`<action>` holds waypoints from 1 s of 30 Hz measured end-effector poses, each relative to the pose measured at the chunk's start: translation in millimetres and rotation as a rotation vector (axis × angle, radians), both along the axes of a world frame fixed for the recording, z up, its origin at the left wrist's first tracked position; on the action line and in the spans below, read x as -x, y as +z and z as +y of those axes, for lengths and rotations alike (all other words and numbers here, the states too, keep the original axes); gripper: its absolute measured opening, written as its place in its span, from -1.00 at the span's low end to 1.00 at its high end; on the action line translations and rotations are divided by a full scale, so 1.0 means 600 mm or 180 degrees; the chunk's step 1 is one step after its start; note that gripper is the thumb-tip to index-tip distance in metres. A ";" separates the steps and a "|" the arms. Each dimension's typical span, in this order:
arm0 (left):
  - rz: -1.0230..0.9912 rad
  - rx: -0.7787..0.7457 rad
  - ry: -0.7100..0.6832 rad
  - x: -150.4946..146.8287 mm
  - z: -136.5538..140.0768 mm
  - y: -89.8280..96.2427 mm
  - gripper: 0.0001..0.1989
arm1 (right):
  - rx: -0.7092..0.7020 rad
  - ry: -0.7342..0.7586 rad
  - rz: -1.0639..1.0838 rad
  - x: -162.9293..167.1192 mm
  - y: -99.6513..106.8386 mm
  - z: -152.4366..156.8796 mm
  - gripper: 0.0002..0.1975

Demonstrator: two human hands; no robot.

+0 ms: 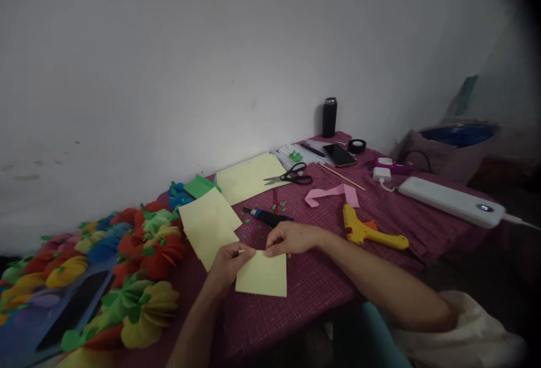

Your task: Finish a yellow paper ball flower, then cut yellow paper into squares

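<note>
A pale yellow sheet of paper (262, 278) is held near the table's front edge, its top edge pinched between both thumbs and fingers. My left hand (230, 264) grips the top left corner. My right hand (287, 239) pinches the middle of that top edge, fingers curled behind it. Just beyond the right hand lies a black utility knife (270, 217) with blue trim. More yellow sheets (209, 221) rest to the left of it, and black-handled scissors (291, 174) lie across a larger yellow sheet (249, 176) further back.
Many colourful paper pumpkins (163, 249) crowd the left side. On the right are a yellow glue gun (372, 234), a pink paper strip (332, 192), a white power bank (450, 202) and a phone (339, 154). A black can (329, 118) stands by the wall.
</note>
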State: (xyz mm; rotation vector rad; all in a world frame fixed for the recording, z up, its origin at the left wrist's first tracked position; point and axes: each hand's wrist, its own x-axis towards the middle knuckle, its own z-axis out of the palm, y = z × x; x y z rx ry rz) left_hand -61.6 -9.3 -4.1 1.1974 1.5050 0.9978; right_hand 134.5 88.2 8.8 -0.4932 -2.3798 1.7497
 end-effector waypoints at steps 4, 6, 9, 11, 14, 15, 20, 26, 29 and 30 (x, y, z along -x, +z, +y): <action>0.0421 0.0018 -0.0303 -0.005 0.002 -0.001 -0.68 | -0.0574 -0.0081 -0.0078 0.015 -0.019 -0.006 -0.77; 0.0569 0.0081 -0.0444 -0.005 0.002 -0.003 -0.69 | -0.0725 -0.0011 -0.0048 0.017 -0.021 -0.008 -0.78; 0.0598 0.0215 -0.0562 -0.006 0.002 -0.007 -0.69 | -0.0754 0.0039 0.0009 0.017 -0.021 -0.011 -0.80; 0.0555 0.0256 -0.0596 -0.005 0.001 -0.006 -0.68 | -0.0517 0.0077 -0.0036 0.017 -0.021 -0.012 -0.81; 0.0587 0.0209 -0.0623 -0.001 -0.001 0.001 -0.67 | 0.0084 0.0178 -0.0176 0.013 -0.020 -0.010 -0.80; 0.0575 0.0172 -0.0606 0.002 -0.002 0.004 -0.67 | 0.0205 0.0189 -0.0195 0.011 -0.019 -0.008 -0.80; 0.0112 0.0157 -0.0275 0.013 -0.004 0.012 -0.67 | 0.0196 0.0077 -0.0180 -0.001 -0.009 0.002 -0.80; 0.0061 -0.0041 0.0234 0.019 0.004 0.001 -0.66 | 0.0442 0.0080 -0.0251 0.003 -0.016 0.002 -0.80; -0.0241 -0.0158 0.0489 0.022 0.006 0.004 -0.64 | 0.0676 -0.0398 -0.0264 0.012 -0.024 -0.007 -0.78; -0.0338 -0.0169 0.0486 0.024 0.005 0.007 -0.60 | 0.0757 -0.0590 -0.0231 0.015 -0.025 -0.011 -0.77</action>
